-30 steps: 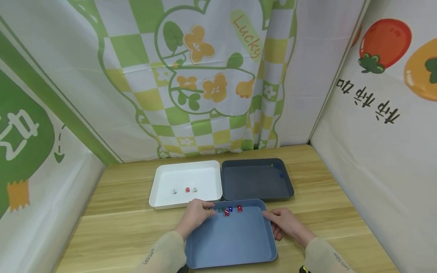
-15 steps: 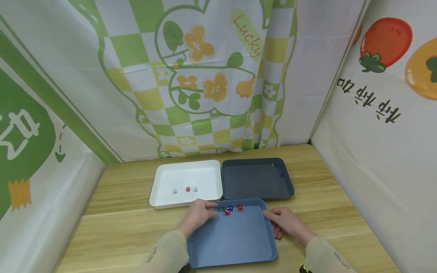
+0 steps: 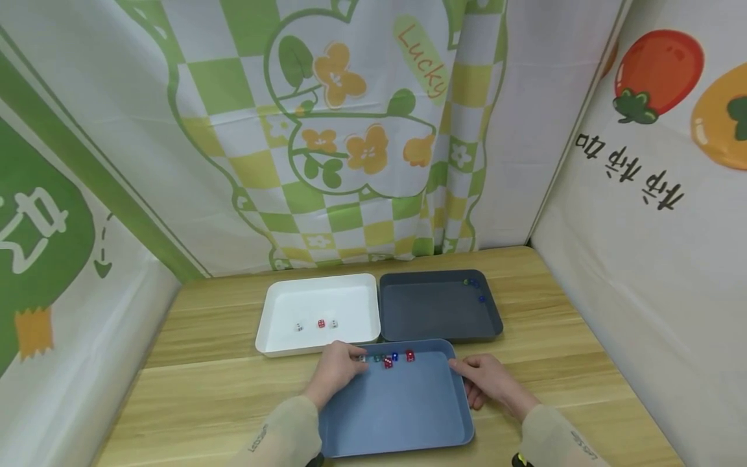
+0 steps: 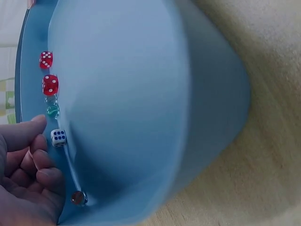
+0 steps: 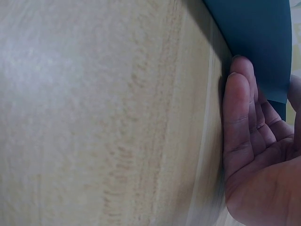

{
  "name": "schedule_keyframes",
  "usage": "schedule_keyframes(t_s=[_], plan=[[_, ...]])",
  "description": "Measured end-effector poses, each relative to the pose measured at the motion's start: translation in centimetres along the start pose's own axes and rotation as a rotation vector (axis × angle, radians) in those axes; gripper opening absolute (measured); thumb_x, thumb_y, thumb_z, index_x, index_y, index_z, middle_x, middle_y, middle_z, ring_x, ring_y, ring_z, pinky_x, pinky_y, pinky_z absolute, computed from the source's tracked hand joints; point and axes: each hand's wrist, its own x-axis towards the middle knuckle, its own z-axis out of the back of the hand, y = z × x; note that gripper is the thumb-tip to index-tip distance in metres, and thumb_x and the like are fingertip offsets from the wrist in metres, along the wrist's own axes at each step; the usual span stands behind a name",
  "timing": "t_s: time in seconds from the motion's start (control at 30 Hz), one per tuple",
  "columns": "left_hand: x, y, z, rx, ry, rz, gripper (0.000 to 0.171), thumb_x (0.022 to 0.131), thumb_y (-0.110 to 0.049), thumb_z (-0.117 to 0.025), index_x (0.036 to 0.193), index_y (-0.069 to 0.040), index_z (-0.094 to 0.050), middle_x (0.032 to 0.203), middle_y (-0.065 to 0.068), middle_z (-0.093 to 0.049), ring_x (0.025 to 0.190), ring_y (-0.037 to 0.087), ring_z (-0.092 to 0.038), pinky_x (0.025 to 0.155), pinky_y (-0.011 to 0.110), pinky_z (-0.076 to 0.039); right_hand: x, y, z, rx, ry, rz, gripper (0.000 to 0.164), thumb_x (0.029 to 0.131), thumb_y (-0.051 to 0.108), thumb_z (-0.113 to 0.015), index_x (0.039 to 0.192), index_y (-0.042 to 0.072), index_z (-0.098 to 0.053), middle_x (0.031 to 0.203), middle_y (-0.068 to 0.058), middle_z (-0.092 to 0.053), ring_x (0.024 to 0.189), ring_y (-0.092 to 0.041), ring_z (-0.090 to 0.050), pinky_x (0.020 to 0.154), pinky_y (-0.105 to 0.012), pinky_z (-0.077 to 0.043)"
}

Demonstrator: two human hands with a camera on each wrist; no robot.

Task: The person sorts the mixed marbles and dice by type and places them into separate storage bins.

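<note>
A blue tray [image 3: 403,408] lies nearest me on the table. Along its far wall are red dice [image 3: 410,356], a white die [image 4: 59,138], green glass beads [image 4: 52,111] and a blue bead [image 3: 395,357]. My left hand [image 3: 336,367] is at the tray's far left corner, its fingertips close beside the white die. Its lower fingers are curled; whether they hold the wall or the die is unclear. A brownish bead [image 4: 79,197] lies below these fingers. My right hand [image 3: 489,377] grips the tray's right wall, thumb at the rim, other fingers outside and low by the table.
Behind the blue tray stand a white tray [image 3: 350,292] with two white dice and a red die [image 3: 321,323], and a dark grey tray [image 3: 420,311] with several small beads [image 3: 474,283] in its right part. Fabric walls enclose the wooden table [image 3: 192,363] at the back and sides.
Almost nothing differs. My left hand shifts very slightly beside the white die; my right hand, the trays and the dice keep their places.
</note>
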Motion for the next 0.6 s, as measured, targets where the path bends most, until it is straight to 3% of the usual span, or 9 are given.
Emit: schedule_keyframes(t_s=[0.2,0.6], plan=[[-0.11,-0.07,-0.13,0.044,-0.013,0.023,0.024,0.082,-0.004,-0.081,0.105,0.002,-0.078,0.104,0.016,-0.077,0.082,0.02,-0.072,0.072,0.037,-0.062,0.0,0.02,-0.09,0.003,0.006,-0.001,0.05,0.1,0.051,-0.061,0.094,0.003,-0.069,0.067,-0.006,-0.063,0.05,-0.012,-0.059,0.047,-0.029,-0.055],[-0.1,0.13,-0.02,0.051,-0.013,-0.013,0.022,0.081,-0.004,-0.082,0.102,0.001,-0.079,0.1,0.015,-0.077,0.079,0.018,-0.071,0.069,0.036,-0.062,0.12,-0.07,-0.02,0.001,-0.002,-0.003,0.049,0.099,0.051,-0.062,0.092,0.003,-0.068,0.066,-0.006,-0.063,0.049,-0.012,-0.059,0.047,-0.029,-0.055]])
